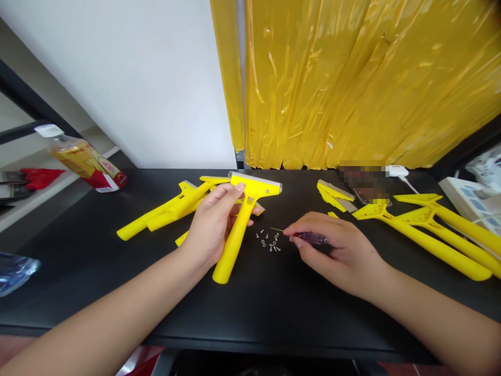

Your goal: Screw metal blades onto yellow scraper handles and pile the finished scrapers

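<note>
My left hand (214, 219) grips a yellow scraper (237, 235) near its head, thumb on the front by one screw hole. The scraper is tilted, with its wide head up and a metal edge along the top. In my right hand (336, 250) is a small screwdriver (311, 238) with a clear purplish handle, its thin shaft pointing left. Just below the shaft lie several small screws and nuts (273, 245) on the black table (235, 324). Behind my left hand rest more yellow scrapers (156, 216), partly hidden by it.
Several yellow scraper handles (426, 235) lie at the right, beside flat yellow pieces (334, 196). A phone, partly blurred out, and a white charger (397, 171) are behind them. A drink bottle (88, 159) leans at the left; a clear bottle (18, 274) lies nearer. Yellow film (352, 78) hangs behind.
</note>
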